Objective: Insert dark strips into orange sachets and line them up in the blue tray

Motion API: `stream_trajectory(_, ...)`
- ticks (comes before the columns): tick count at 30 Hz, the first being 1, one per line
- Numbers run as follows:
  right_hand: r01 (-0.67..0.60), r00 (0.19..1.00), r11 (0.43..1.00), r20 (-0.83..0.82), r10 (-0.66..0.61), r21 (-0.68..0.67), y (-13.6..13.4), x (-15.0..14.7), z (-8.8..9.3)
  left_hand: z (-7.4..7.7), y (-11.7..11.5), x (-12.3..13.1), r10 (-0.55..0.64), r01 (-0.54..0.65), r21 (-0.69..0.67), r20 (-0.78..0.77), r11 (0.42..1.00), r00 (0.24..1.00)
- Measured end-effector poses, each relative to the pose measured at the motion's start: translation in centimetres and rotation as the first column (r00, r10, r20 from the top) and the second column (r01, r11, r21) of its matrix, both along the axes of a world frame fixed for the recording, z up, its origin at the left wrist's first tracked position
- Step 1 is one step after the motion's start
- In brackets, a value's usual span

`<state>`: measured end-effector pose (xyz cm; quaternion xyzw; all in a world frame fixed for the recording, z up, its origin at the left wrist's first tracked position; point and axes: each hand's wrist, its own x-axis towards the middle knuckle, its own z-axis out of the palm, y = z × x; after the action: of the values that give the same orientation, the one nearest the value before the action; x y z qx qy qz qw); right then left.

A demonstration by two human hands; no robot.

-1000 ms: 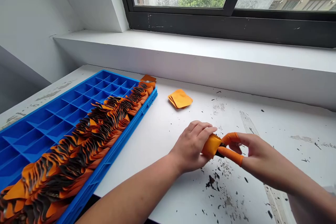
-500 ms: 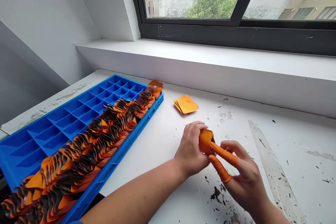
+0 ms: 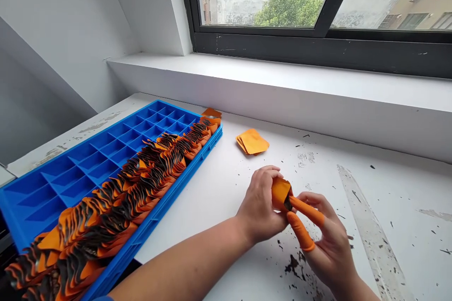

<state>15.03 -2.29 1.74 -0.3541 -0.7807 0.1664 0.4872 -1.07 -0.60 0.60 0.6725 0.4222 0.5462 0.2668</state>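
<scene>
My left hand (image 3: 262, 204) is closed around a bent orange sheet piece (image 3: 281, 193) whose inner side shows dark. On my right hand (image 3: 326, 240), ribbed orange finger cots cover the thumb (image 3: 300, 233) and index finger (image 3: 308, 211). Those two fingertips come together at the dark right edge of the piece; what exactly lies between them is partly hidden. Beyond my hands, a small stack of orange square sheets (image 3: 252, 142) rests on the white table. To the left stands a blue compartment tray (image 3: 76, 162), its near-side rows packed with wavy orange and black pieces (image 3: 141, 183).
Another orange piece (image 3: 212, 113) lies past the tray's far corner. Black scraps (image 3: 292, 264) and worn patches mark the white tabletop (image 3: 212, 207). A white ledge (image 3: 282, 75) under the dark-framed window (image 3: 261, 44) bounds the table's back.
The whole view has shifted slightly. Both hands keep hold of the orange piece, which is turned a little so more of its dark inside shows.
</scene>
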Motion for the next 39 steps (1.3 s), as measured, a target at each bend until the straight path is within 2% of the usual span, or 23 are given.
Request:
stream_trajectory(4, 0.038, 0.999, 0.995, -0.017, -0.036, 0.095, -0.4, 0.1, -0.1, 0.1, -0.2, 0.1, 0.009, -0.008, -0.064, 0.004, 0.998, 1.0)
stream_trajectory(10, -0.011, 0.995, 0.999, 0.101, 0.007, 0.042, -0.3, 0.3, -0.2, -0.7, -0.3, 0.2, -0.044, 0.043, -0.073, -0.011, 0.996, 0.999)
stream_trajectory(18, 0.051, 0.992, 0.997, 0.115, -0.057, 0.054, -0.2, 0.4, -0.1, -1.0, -0.1, 0.2, -0.004, -0.004, -0.078, -0.096, 0.997, 0.995)
stream_trajectory(22, 0.074, 0.99, 0.995, 0.116, -0.082, 0.07, -0.2, 0.9, -0.6, -1.2, 0.0, 0.1, -0.164, 0.159, -0.05, -0.125, 0.986, 0.979)
stream_trajectory(24, 0.123, 0.986, 0.988, 0.097, -0.132, 0.093, -0.1, 1.1, -0.8, -0.7, 0.0, -0.2, -0.215, 0.201, -0.119, -0.124, 0.972, 0.969)
stream_trajectory(28, 0.327, 0.944, 0.939, 0.016, -0.33, 0.104, 0.0, 1.3, -0.3, 1.0, 0.3, -1.1, -0.255, 0.206, -0.396, -0.074, 0.895, 0.964)
stream_trajectory(31, 0.383, 0.923, 0.917, -0.011, -0.384, 0.108, -0.2, 1.1, 0.3, 1.9, 0.9, -1.5, -0.281, 0.239, -0.353, -0.071, 0.904, 0.957)
stream_trajectory(34, 0.375, 0.927, 0.925, -0.034, -0.374, 0.057, -0.3, 1.0, 0.6, 3.6, 1.1, -1.5, -0.239, 0.184, -0.235, -0.229, 0.954, 0.944)
stream_trajectory(36, 0.377, 0.925, 0.926, -0.047, -0.376, 0.019, -0.3, 0.9, 0.7, 6.0, 0.5, -2.0, -0.167, 0.112, -0.154, -0.409, 0.982, 0.897)
stream_trajectory(39, 0.391, 0.919, 0.92, -0.06, -0.39, 0.015, -0.1, 1.1, 0.5, 11.6, -1.7, -4.5, -0.049, 0.054, -0.009, -0.595, 0.999, 0.802)
